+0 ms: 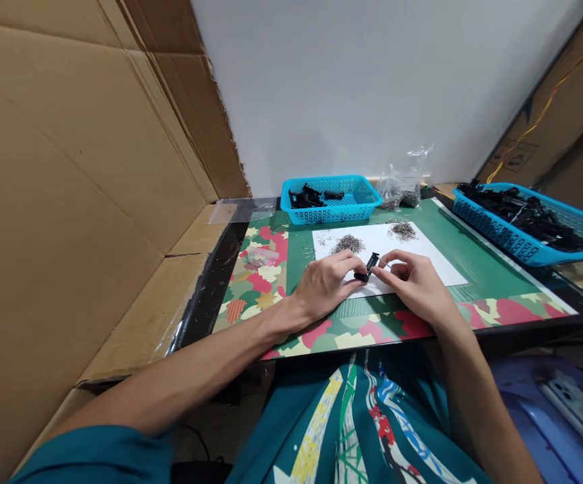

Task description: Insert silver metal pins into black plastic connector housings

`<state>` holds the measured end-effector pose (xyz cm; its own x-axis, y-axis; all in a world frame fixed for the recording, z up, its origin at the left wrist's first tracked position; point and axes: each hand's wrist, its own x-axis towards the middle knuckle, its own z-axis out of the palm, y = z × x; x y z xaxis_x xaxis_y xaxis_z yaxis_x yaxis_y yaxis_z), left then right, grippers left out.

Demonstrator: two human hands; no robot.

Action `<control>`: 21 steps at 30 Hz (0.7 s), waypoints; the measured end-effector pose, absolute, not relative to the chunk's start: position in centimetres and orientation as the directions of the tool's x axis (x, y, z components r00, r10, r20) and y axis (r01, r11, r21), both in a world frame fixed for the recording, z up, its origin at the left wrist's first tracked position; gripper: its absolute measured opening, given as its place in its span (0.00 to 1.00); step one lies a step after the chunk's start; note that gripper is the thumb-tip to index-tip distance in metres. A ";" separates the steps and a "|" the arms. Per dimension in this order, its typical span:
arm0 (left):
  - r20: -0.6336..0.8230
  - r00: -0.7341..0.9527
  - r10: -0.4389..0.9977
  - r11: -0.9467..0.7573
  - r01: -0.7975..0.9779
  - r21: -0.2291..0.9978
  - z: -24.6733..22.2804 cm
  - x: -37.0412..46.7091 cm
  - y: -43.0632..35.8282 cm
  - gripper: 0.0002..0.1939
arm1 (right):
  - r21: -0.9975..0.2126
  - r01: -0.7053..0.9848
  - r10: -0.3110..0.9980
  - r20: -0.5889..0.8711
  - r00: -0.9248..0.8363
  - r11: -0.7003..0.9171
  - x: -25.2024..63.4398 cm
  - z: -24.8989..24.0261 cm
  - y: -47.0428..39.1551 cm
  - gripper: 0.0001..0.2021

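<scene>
My left hand (327, 284) is closed on a small black plastic part (372, 262), pinched between thumb and fingers over the white sheet (437, 265). Close by on the right, my right hand (415, 279) has its fingers pinched round a thin, pale, stick-like piece (384, 263), whose exact kind I cannot make out. Its tip is at the black part; whether they touch is unclear. Beyond my left hand lies a pile of tiny metal pieces (349, 243). A second pile of metal pieces (403, 231) sits farther right on the sheet.
A blue basket (331, 216) with several black parts stands at the back. Another blue basket (523, 250), heaped with black parts, is at the right. Clear plastic bags (405, 185) stand between them. Cardboard (69, 168) walls the left side. A phone (581, 410) lies lower right.
</scene>
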<state>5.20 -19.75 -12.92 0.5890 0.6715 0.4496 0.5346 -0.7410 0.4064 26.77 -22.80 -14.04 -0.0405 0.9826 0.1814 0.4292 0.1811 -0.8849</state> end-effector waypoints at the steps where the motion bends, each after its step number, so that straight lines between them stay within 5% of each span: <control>1: 0.470 0.587 0.660 -0.751 0.528 0.396 -12.9 5.2 -19.8 0.03 | -0.905 0.396 0.987 0.157 -0.036 0.158 26.7 -14.0 -22.9 0.24; 11: 0.651 0.590 0.477 -0.874 0.394 0.284 -12.8 4.8 -19.9 0.05 | -0.977 0.161 0.984 0.120 -0.135 0.141 25.9 -12.7 -23.5 0.26; 21: 0.660 0.549 0.513 -0.857 0.381 0.348 -12.6 4.7 -19.7 0.05 | -0.939 0.221 0.963 0.245 -0.107 0.264 26.2 -13.2 -23.6 0.20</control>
